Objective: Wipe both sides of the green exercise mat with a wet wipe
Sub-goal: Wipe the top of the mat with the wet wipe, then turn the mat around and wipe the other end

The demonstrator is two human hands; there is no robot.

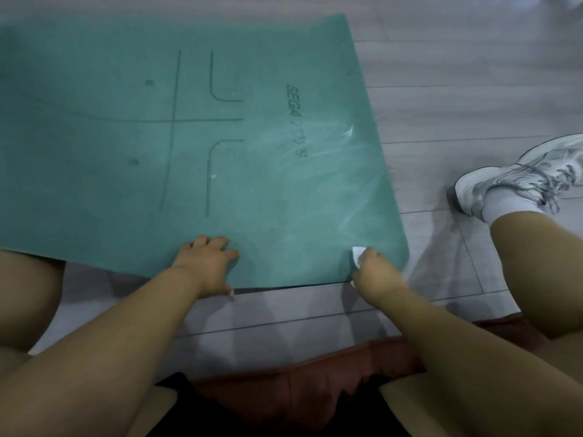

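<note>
Right hand [373,269] grip holds the white wet wipe [358,254] against the green exercise mat [157,152], near its right corner. Left hand [206,263] presses flat, fingers spread, on the mat's near edge. Mat lies on the floor [441,89].

Grey plank floor [441,89], boards laid crosswise, seams seen as thin dark lines. White sneaker [517,175] with grey laces at right, resting on the floor, toe turned toward the left. White sock [501,206] seen above the shoe collar. Bare leg [536,266] bent at right; another leg [25,291] at the left edge. Rust-red cloth [315,383] bunched at bottom centre, black garment [176,402] beside and below it.
</note>
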